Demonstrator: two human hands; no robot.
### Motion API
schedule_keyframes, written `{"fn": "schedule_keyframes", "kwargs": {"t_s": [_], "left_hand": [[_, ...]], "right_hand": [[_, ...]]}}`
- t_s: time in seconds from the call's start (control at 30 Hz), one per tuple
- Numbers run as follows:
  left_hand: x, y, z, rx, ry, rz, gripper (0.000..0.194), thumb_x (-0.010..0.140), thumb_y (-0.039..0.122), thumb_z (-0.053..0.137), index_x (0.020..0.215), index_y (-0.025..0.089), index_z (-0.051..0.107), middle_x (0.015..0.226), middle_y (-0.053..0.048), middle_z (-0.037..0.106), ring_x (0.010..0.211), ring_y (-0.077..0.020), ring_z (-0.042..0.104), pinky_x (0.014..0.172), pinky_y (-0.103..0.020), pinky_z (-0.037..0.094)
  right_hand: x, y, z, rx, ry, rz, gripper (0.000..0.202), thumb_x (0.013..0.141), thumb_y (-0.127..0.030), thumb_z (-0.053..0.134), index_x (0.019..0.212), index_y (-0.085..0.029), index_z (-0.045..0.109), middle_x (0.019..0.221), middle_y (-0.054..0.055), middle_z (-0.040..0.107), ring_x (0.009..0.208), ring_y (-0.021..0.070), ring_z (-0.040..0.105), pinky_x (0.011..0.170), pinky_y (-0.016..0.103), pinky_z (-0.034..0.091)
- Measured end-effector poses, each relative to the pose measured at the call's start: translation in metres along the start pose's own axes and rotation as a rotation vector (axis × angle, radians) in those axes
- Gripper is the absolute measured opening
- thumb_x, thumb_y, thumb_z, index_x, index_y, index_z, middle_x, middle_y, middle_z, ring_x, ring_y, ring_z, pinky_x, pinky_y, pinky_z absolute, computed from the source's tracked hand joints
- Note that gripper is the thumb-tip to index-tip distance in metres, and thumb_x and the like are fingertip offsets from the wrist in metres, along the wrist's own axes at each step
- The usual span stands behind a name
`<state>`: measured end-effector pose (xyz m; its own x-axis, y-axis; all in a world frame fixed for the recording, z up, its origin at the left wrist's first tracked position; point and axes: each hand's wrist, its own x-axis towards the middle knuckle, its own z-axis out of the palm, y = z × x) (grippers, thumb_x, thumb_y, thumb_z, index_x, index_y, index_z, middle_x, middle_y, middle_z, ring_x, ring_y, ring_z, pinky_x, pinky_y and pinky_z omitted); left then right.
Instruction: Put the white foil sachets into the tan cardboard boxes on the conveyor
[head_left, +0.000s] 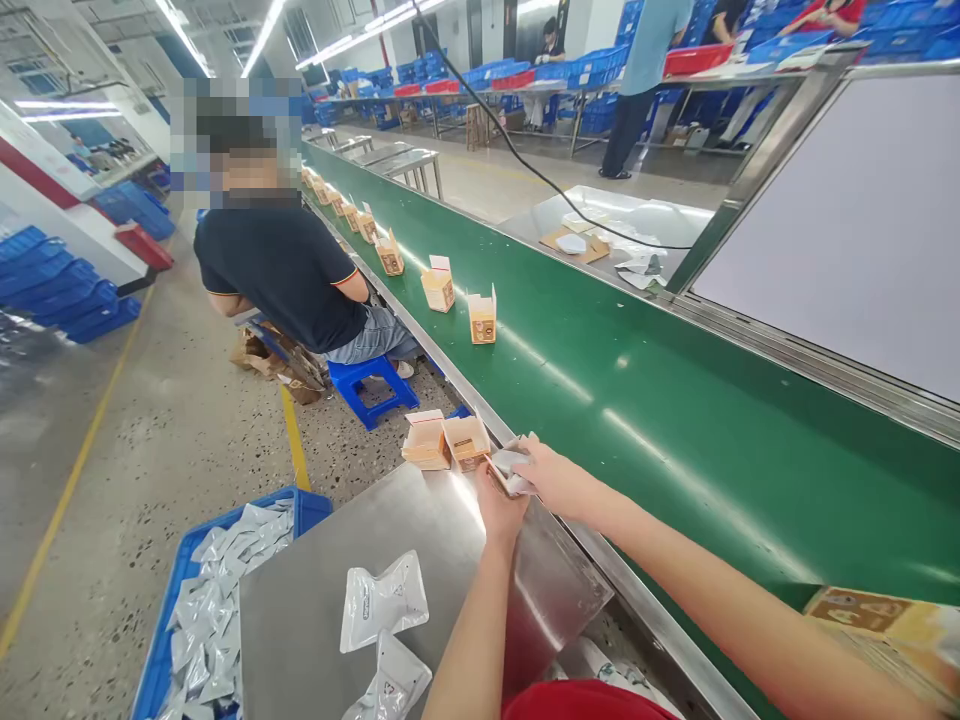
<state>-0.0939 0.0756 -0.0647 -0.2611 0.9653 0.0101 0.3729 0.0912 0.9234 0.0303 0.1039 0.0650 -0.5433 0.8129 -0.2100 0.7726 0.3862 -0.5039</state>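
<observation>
Steel bench (420,560) beside green conveyor (675,400) | both hands' grip pinching one silver pouch (514,468): left hand (501,510) beneath, right hand (555,480) above | open carton (466,442) just left of grip, mouth up, left hand nearer

Both hands (525,490) on pouch (514,470)

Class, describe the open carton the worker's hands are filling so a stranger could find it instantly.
Find the long green conveyor belt, then the steel table at its near edge. At the table's far corner sit two small open cartons; it is the right one, touching the silver pouch both hands hold, while its neighbour is untouched.
</observation>
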Motion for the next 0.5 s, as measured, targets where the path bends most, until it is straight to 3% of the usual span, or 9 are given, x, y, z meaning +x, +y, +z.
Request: {"fn": "schedule_keyframes", "kwargs": {"t_s": [0.1,0.2,0.27,0.33,0.43,0.5], "left_hand": [[-0.008,0.002,-0.002,0.064,-0.048,0.092,0.06,0.057,0.016,0.069,0.111,0.017,0.043,0.107,-0.011,0.052,0.106,-0.0259,0.052,0.093,-0.041,0.042],[-0.028,0.007,-0.007,0.118,-0.03,0.092,0.052,0.062,0.014,0.063,0.11,0.017,0.042,0.106,-0.012,0.05,0.106,-0.0253,0.05,0.093,-0.04,0.042],[-0.041,0.015,-0.004,0.154,-0.018,0.034,0.051,0.064,0.018,0.065,0.109,0.015,0.042,0.106,-0.014,0.049,0.107,-0.0271,0.049,0.094,-0.041,0.041],[-0.051,0.024,0.002,0.175,-0.05,-0.031,0.055,0.061,0.023,0.069,0.109,0.013,0.044,0.106,-0.016,0.049,0.107,-0.029,0.048,0.095,-0.042,0.04],[-0.063,0.032,0.001,0.126,-0.255,-0.075,0.068,0.055,0.025,0.074,0.116,0.013,0.046,0.114,-0.016,0.049,0.107,-0.0285,0.05,0.094,-0.041,0.042],[-0.072,0.031,-0.017,0.073,-0.48,-0.042,0.083,0.053,0.029,0.077,0.127,0.017,0.042,0.122,-0.014,0.048,0.109,-0.0271,0.051,0.094,-0.04,0.044]], "right_hand": [[0.014,-0.004,0.013,-0.072,-0.053,0.029,0.021,0.075,-0.002,0.048,0.087,-0.009,0.064,0.109,0.019,0.057,0.111,0.0323,0.049,0.096,0.044,0.038],[0.014,0.0,0.021,-0.039,-0.209,0.005,0.025,0.076,-0.01,0.053,0.099,-0.012,0.063,0.092,0.011,0.064,0.089,0.025,0.061,0.083,0.035,0.047],[0.007,0.009,0.023,0.044,-0.377,-0.06,0.043,0.066,-0.018,0.066,0.109,-0.016,0.06,0.089,0.005,0.066,0.078,0.0211,0.063,0.074,0.029,0.05],[-0.007,0.021,0.027,0.187,-0.453,-0.121,0.057,0.059,-0.025,0.072,0.114,-0.019,0.058,0.096,0.003,0.066,0.084,0.0218,0.063,0.078,0.029,0.051],[-0.044,0.039,0.031,0.22,-0.271,-0.052,0.038,0.075,-0.035,0.059,0.11,-0.02,0.062,0.113,0.006,0.062,0.103,0.0246,0.058,0.091,0.035,0.047],[-0.082,0.047,0.026,0.086,-0.121,0.078,0.031,0.088,-0.036,0.045,0.109,-0.021,0.062,0.117,0.008,0.059,0.1,0.0236,0.059,0.087,0.036,0.049]]}}
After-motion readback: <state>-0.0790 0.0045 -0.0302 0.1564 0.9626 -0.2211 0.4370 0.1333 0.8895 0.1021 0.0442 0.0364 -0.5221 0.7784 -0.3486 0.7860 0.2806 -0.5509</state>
